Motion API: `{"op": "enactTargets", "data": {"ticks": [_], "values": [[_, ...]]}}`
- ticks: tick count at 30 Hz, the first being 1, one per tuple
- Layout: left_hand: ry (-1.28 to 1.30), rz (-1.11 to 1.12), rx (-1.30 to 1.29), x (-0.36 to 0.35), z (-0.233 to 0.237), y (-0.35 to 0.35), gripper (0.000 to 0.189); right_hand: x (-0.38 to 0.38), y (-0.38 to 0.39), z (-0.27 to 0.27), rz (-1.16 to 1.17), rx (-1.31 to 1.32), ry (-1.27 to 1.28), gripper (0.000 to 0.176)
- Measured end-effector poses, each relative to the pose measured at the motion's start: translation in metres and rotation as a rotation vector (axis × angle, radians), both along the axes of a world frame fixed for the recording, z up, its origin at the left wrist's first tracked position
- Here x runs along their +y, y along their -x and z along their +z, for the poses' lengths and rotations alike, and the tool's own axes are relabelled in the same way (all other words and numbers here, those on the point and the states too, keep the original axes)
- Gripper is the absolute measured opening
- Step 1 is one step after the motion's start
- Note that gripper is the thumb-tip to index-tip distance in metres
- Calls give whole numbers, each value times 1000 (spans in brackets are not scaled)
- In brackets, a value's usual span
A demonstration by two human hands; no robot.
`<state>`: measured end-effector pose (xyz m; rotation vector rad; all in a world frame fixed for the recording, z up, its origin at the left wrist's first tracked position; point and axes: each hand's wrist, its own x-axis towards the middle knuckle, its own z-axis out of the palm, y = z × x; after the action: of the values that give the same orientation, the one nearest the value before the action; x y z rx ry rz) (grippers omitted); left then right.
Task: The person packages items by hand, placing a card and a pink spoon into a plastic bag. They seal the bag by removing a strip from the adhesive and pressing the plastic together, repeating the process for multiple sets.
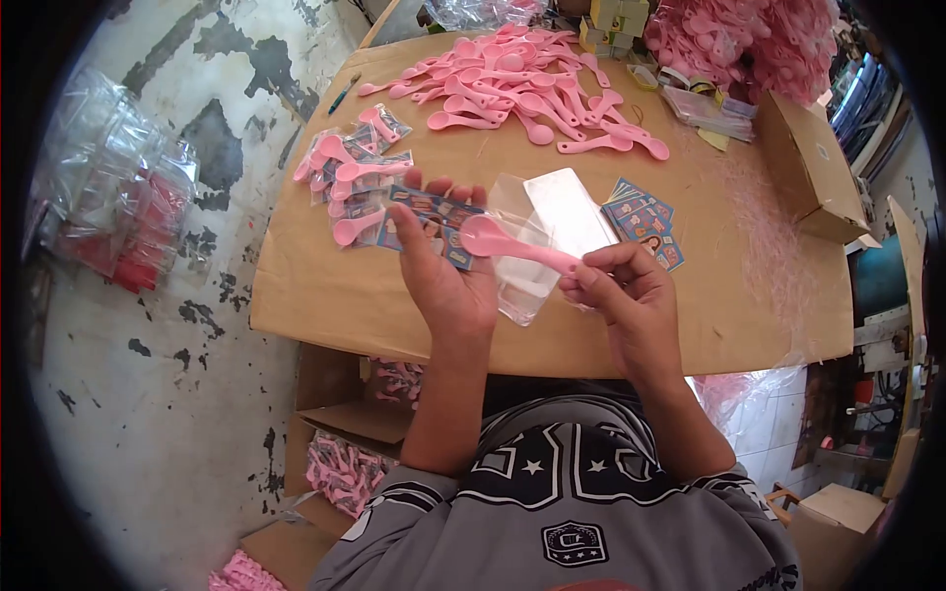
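A pink plastic spoon [510,243] is pinched by the end of its handle in my right hand [634,300], thumb against forefinger. Its bowl overlaps a blue printed card [431,219] held in my left hand [451,286], palm up with the thumb over the card's left side. Just beyond the spoon lie clear plastic bags [522,295] and a white rectangular item [574,209]. Right of these, several more printed cards [652,225] are fanned out. Left of my left hand, spoons packed with cards in clear bags [357,172] form a loose heap.
A large pile of loose pink spoons [517,84] covers the table's far side. At the right edge stands a cardboard box [813,167], with a big bag of pink spoons [739,39] behind it. Open boxes of packed spoons [345,473] sit below the table's left front edge.
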<state>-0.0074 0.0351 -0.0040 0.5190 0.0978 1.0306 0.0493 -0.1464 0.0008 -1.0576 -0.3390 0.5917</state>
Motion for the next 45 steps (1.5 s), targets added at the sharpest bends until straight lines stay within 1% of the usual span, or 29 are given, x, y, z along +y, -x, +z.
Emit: {"op": "enactTargets", "data": {"ticks": [3, 6, 7, 10, 11, 14, 15, 16, 18, 19, 22, 23, 26, 27, 30, 31, 33, 34, 35, 36, 37, 38, 40, 41, 43, 45], "values": [[32, -73, 13, -16, -1, 0, 58, 8, 4, -2, 66, -4, 1, 19], [102, -215, -40, -30, -7, -1, 59, 13, 4, 0, 67, -115, 89, 21], [104, -283, -68, -34, -6, 0, 58, 15, 3, -3, 57, -144, 83, 25], [138, -402, -117, -43, -11, 3, 55, 15, -2, -15, -6, -361, 129, 30], [126, -414, -94, -42, -13, 4, 53, 14, -6, -23, 8, -386, 127, 38], [108, -460, 4, -38, -13, 7, 51, 11, 0, -13, -103, -496, 135, 53], [115, -479, 52, -39, -9, 8, 50, 9, 1, -3, -173, -638, 157, 52], [122, -496, 100, -39, -5, 8, 49, 5, -3, 1, -205, -884, 201, 46], [137, -539, 108, -34, 2, 8, 48, -11, -18, 4, -257, -1377, 285, 34], [142, -560, 111, -30, 5, 8, 48, -18, -23, 5, -171, -1398, 223, 17], [139, -633, 96, -18, 10, 13, 48, -44, -40, 10, -35, -1217, 149, 22], [136, -637, 121, -18, 13, 14, 49, -46, -41, 12, -98, -1256, 248, 31], [120, -683, 183, -23, 20, 13, 52, -33, -31, 25, -257, -1392, 507, 34], [114, -713, 191, -26, 17, 12, 52, -26, -29, 23, -270, -1453, 502, 38], [85, -792, 228, -39, 17, 12, 56, -12, -26, 20, -221, -1560, 370, 39], [78, -810, 237, -42, 18, 14, 56, -10, -25, 20, -202, -1558, 354, 39], [67, -840, 241, -42, 19, 16, 59, -11, -30, 24, -157, -1474, 283, 39], [37, -783, 291, -37, 19, 17, 60, -12, -33, 27, -134, -1431, 247, 39], [10, -725, 341, -31, 18, 20, 62, -12, -35, 30, -134, -1369, 188, 35], [-16, -668, 390, -25, 16, 21, 63, -14, -35, 28, -89, -1182, 163, 33], [-41, -623, 349, -21, 11, 20, 65, -17, -33, 24, -47, -996, 140, 31], [-135, -670, 334, -20, 13, 19, 65, -18, -34, 23, -9, -812, 115, 28], [-323, -758, 304, -24, 22, 24, 64, -16, -37, 24, 14, -715, 139, 45], [-407, -727, 410, -30, 26, 25, 57, -17, -35, 23, 61, -602, 149, 51], [-452, -692, 468, -35, 25, 23, 54, -16, -31, 21, 159, -418, 142, 66], [-485, -654, 518, -36, 22, 23, 51, -17, -29, 21, 201, -351, 158, 62]]}}
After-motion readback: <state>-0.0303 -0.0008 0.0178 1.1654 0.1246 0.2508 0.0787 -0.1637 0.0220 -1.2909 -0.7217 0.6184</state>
